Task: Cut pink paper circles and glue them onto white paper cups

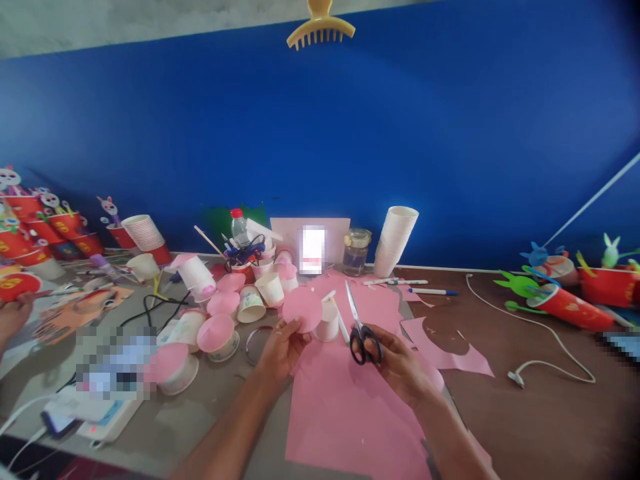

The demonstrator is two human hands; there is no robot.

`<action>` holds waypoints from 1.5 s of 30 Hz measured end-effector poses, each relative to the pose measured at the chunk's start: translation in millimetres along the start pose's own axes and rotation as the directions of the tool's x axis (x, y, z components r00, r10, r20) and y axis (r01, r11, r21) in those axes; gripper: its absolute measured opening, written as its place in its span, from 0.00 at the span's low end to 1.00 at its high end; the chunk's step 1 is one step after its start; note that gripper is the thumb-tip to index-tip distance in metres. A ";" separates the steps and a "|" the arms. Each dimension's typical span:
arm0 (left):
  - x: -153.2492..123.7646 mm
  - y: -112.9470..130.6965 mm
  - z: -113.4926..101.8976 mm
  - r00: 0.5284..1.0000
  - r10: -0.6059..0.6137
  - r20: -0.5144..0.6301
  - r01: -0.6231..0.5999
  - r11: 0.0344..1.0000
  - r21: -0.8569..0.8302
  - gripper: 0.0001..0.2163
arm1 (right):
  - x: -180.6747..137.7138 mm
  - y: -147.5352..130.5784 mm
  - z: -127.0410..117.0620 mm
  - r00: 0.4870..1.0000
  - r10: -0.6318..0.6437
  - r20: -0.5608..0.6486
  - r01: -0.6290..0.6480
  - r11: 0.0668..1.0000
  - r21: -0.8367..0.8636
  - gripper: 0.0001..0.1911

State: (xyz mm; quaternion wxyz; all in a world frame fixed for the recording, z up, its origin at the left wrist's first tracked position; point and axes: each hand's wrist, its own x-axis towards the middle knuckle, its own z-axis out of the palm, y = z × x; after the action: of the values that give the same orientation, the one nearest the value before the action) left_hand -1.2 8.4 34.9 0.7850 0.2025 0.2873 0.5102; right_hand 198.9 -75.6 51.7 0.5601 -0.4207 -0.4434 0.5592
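Note:
My left hand (286, 347) pinches the lower edge of a round pink paper disc (302, 308), held up above the table. In my right hand (393, 357) is a pair of scissors (356, 317) with black handles, its blades pointing up and away, apart from the disc. Just behind, between the two hands, stands a white paper cup (327, 323), partly hidden by the disc. Below my hands lies a large pink paper sheet (345, 413). Right of the scissors is a curved pink offcut (447, 350).
Paper cups with pink paper (219, 332) crowd the left. A tall cup stack (396, 240), a glass jar (357, 252) and a blurred lit screen (313, 250) stand at the back. A white cable (540, 313) crosses the right side. Another person's hand (15, 313) shows far left.

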 end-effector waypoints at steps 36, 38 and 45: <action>-24.2 -27.0 18.6 0.982 0.174 0.070 -0.186 0.872 0.452 0.10 | -11.2 46.3 48.2 0.990 -0.144 0.006 0.137 0.926 -0.352 0.19; -23.8 -28.0 18.2 0.982 0.178 0.058 -0.184 0.862 0.472 0.11 | -11.3 47.4 48.5 0.990 -0.142 -0.001 0.134 0.932 -0.338 0.18; -21.0 -34.1 11.1 0.984 0.177 0.014 -0.159 0.845 0.510 0.13 | -11.6 53.2 48.9 0.994 -0.092 -0.058 0.069 0.948 -0.312 0.19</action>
State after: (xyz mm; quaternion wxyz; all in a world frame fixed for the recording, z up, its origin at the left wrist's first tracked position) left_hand 22.8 -24.7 27.5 0.6510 0.4182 0.4062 0.4861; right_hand 138.3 -87.3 12.3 0.5253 -0.5046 -0.5217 0.4441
